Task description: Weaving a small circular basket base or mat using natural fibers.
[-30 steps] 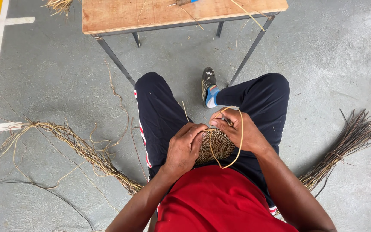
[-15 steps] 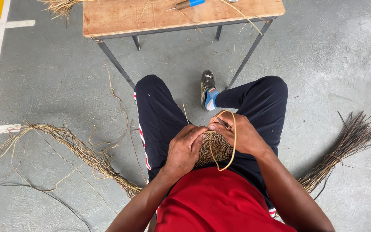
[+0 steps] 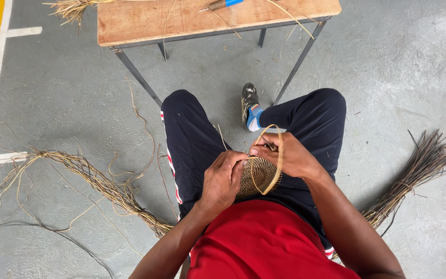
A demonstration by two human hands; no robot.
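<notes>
Since the earlier frames, both hands had stayed closed on the woven disc (image 3: 256, 175) in the lap, while the looped strand (image 3: 279, 155) had shifted only slightly, its arc narrowing above the disc's far edge. At this moment the left hand (image 3: 224, 178) was curled over the near-left side of the disc, fingers bent and pressed against its rim. The right hand (image 3: 287, 157) sat at the far-right edge of the disc, thumb and fingers pinched together on the pale flat strand, which rose from the pinch, curved away from the body and came back down across the disc's face. The disc itself, a small round coil of tan fibre, rested between the thighs, against dark trousers (image 3: 192, 139) with a red and white side stripe, just ahead of the red shirt (image 3: 264, 243). Beyond the disc, one shoe (image 3: 249, 98) with a blue and white sock showed on the grey floor (image 3: 403, 62). To the left of the disc lay a long loose bundle of straw (image 3: 94, 181); to the right lay a darker bundle of stiff stalks (image 3: 414, 175). Farther beyond the disc stood a wooden table (image 3: 145, 20) on metal legs, carrying a blue-handled tool (image 3: 223, 4) and stray fibres.
</notes>
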